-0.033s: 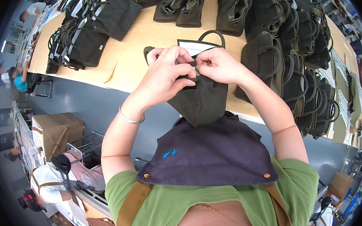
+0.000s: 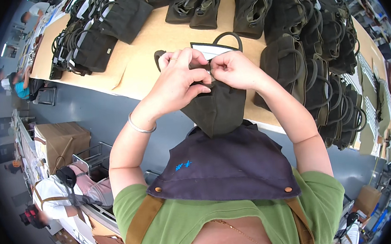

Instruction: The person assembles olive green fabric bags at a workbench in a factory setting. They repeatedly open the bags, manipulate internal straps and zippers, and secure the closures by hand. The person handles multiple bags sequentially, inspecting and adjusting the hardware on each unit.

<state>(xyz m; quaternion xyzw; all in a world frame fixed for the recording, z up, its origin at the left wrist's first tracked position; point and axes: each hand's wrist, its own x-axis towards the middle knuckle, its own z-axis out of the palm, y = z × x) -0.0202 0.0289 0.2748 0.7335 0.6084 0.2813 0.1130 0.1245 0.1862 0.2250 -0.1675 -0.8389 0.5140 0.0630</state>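
A dark olive handbag [image 2: 219,108] with a round handle hangs over the near edge of the table, its pointed lower corner toward my apron. My left hand [image 2: 178,79] curls over the upper left of the bag, thumb and fingers closed on its opening. Facing it, my right hand [image 2: 236,70] pinches at the same opening, knuckles bent. A small shiny bit shows between the two sets of fingertips, too small to name. Behind my hands, a white sheet [image 2: 208,51] with a dark border stands out of the bag. My fingers hide most of the opening.
More dark handbags [image 2: 93,52] lie at the far left of the tan table [image 2: 153,47]. Others [image 2: 285,60] crowd its right side, handles sticking out. A wrapped brown box [image 2: 64,141] and a metal cart [image 2: 92,157] stand left, near a person in white [image 2: 54,192].
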